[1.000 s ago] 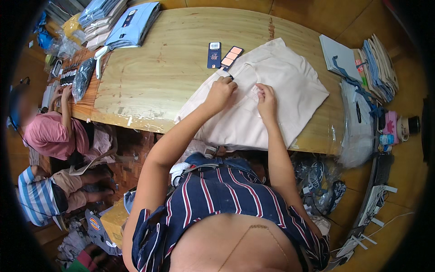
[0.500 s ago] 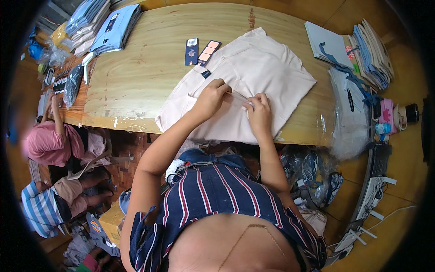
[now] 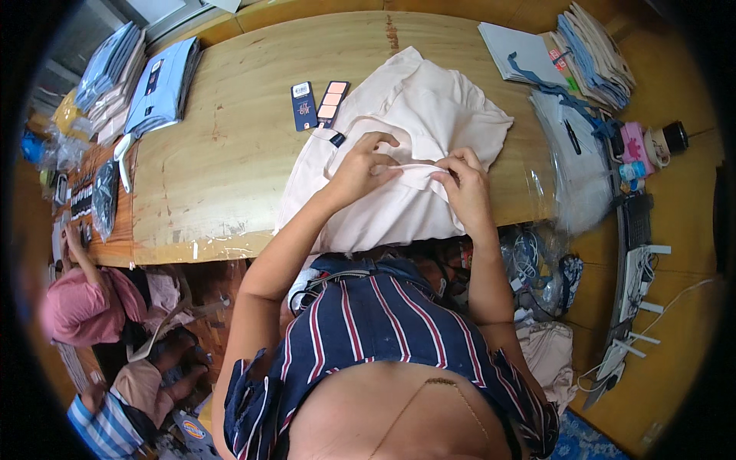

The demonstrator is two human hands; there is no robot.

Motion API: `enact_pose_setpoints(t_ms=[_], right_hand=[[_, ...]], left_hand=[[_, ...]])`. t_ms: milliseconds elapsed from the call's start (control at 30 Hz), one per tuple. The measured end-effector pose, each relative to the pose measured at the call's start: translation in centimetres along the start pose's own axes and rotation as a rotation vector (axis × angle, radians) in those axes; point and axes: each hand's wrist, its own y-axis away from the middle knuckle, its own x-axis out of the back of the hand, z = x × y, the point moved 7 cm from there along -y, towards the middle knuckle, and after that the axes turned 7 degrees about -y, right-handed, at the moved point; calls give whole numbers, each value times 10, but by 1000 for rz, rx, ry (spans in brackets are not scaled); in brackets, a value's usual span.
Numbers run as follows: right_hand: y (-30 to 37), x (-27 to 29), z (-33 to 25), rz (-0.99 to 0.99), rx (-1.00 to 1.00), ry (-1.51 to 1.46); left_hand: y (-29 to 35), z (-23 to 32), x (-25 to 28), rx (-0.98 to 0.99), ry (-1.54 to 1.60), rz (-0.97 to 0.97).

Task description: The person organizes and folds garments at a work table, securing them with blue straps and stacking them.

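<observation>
A pale pink shirt lies partly spread on the table, its near part over the front edge. My left hand pinches a narrow fold of its cloth between thumb and fingers. A little to the right, my right hand grips the same fold, so a short strip is stretched between the two. Just beyond the left hand sits a dark neck label at the collar. Two hang tags lie past it: a navy tag and a dark tag with peach panels.
Folded blue shirts are stacked at the far left of the wooden table, near a white-handled tool. At the right are grey sheets, more folded garments and clear plastic bags. A person in pink sits at the left.
Both hands have lifted the fold of the shirt and shifted along it; the strip between them now shows more clearly. The shirt's far part is more bunched. The whole view has shifted somewhat.
</observation>
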Motion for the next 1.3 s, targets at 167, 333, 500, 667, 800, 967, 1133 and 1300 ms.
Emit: enact_pose_setpoints(t_ms=[167, 333, 500, 667, 800, 967, 1133, 1300], right_hand=[[-7, -17, -50, 19, 62, 32], [8, -10, -50, 85, -10, 99], [8, -11, -51, 82, -13, 82], [-1, -17, -46, 210, -84, -280], [-6, -19, -35, 207, -211, -548], [-13, -11, -40, 172, -246, -698], [-16, -1, -38, 160, -183, -720], [-24, 8, -31, 130, -126, -654]], left_hand=[[6, 9, -6, 23, -73, 184], [9, 8, -8, -55, 107, 217], [-11, -12, 45, -50, 406, -103], [-17, -16, 73, 79, 558, -189], [-20, -18, 87, 284, 662, -120], [-17, -14, 86, 476, 803, -38], [-23, -6, 84, 509, 881, 57], [-26, -2, 81, 593, 729, 54]])
